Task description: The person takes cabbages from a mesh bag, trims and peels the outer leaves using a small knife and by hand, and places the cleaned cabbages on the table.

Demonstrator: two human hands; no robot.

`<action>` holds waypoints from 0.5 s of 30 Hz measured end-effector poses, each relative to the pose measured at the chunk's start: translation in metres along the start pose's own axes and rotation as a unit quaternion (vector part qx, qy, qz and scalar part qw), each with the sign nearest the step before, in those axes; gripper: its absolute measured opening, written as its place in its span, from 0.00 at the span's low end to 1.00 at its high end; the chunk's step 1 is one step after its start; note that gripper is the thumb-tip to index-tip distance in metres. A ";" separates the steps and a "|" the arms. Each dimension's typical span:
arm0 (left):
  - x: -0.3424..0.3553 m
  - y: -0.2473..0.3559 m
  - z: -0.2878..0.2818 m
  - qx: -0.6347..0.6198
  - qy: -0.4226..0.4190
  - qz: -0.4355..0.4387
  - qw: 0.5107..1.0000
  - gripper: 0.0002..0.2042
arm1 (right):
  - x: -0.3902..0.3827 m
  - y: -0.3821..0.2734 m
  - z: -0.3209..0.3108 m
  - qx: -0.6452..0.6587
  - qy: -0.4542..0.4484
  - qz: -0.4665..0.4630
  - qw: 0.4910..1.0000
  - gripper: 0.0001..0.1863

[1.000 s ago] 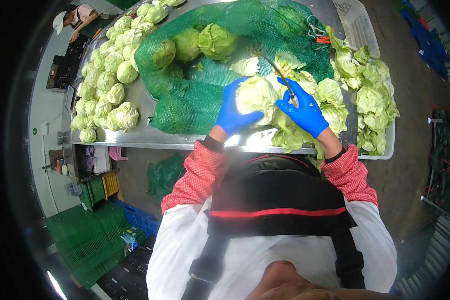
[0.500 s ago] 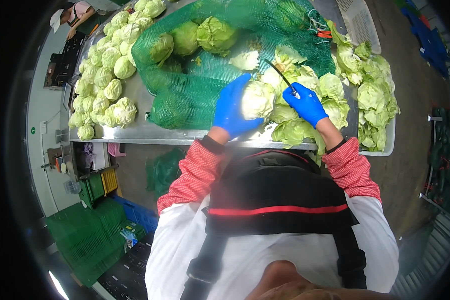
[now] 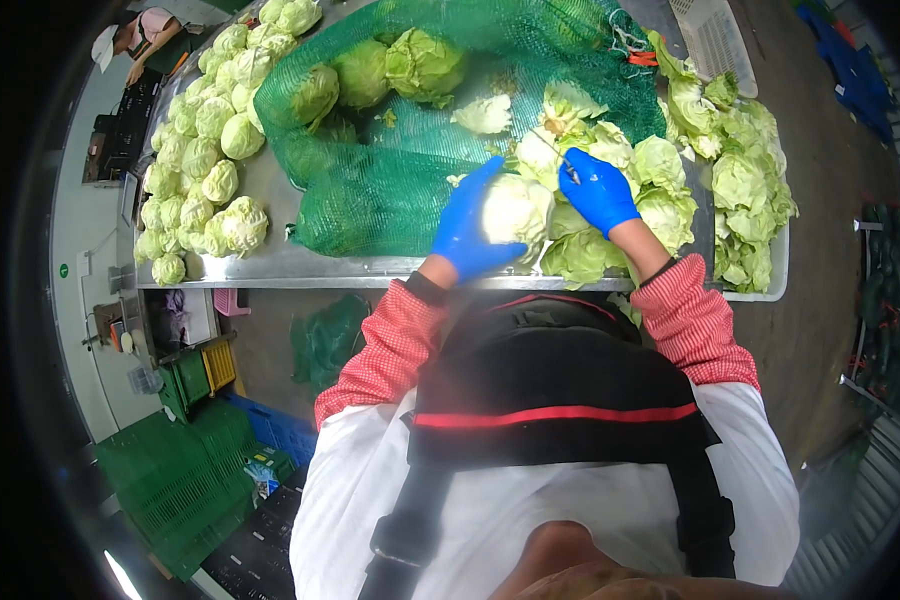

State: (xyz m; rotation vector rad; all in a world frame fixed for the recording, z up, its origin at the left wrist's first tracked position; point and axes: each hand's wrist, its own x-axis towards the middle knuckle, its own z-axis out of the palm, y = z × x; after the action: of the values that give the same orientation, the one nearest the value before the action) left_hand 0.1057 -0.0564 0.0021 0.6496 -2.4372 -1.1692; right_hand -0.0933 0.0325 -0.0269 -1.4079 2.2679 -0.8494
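Note:
My left hand (image 3: 468, 228), in a blue glove, is wrapped round the left side of a pale, trimmed cabbage (image 3: 516, 214) at the table's near edge. Its thumb lies across the near side of the head. To the right, my right hand (image 3: 598, 190), gloved in blue too, grips a knife (image 3: 558, 150) whose thin blade points up and left above the loose leaves. The handle is mostly hidden in the fist. Loose cabbage leaves (image 3: 660, 195) lie under and around this hand. A green mesh bag (image 3: 370, 205) with whole cabbages (image 3: 425, 68) inside spreads beyond both hands.
Many trimmed cabbages (image 3: 210, 118) are heaped at the left of the metal table (image 3: 300, 268). A white crate (image 3: 778, 275) full of leaves stands off the right edge. At far upper left, another person (image 3: 135, 42) bends over dark crates. Green crates (image 3: 170, 480) sit at lower left.
My right hand has shifted slightly left and up, and the knife blade now looks thinner and shorter. The left hand still holds the cabbage in nearly the same place.

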 end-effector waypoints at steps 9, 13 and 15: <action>0.002 -0.015 0.040 0.171 0.102 -0.104 0.974 0.46 | -0.038 -0.005 0.020 -0.009 -0.040 -0.006 0.999 0.14; 0.000 -0.021 0.057 0.129 0.118 -0.091 0.980 0.46 | -0.038 0.011 0.017 -0.024 -0.036 -0.017 0.999 0.12; 0.009 -0.024 0.057 0.127 0.130 -0.090 0.979 0.45 | -0.042 0.003 0.009 -0.058 -0.038 -0.014 0.998 0.11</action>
State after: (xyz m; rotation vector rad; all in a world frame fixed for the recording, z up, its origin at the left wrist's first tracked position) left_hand 0.0757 -0.0384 -0.0501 1.0489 -2.3566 -0.7783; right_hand -0.0712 0.0683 -0.0364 -1.4998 2.2772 -0.6713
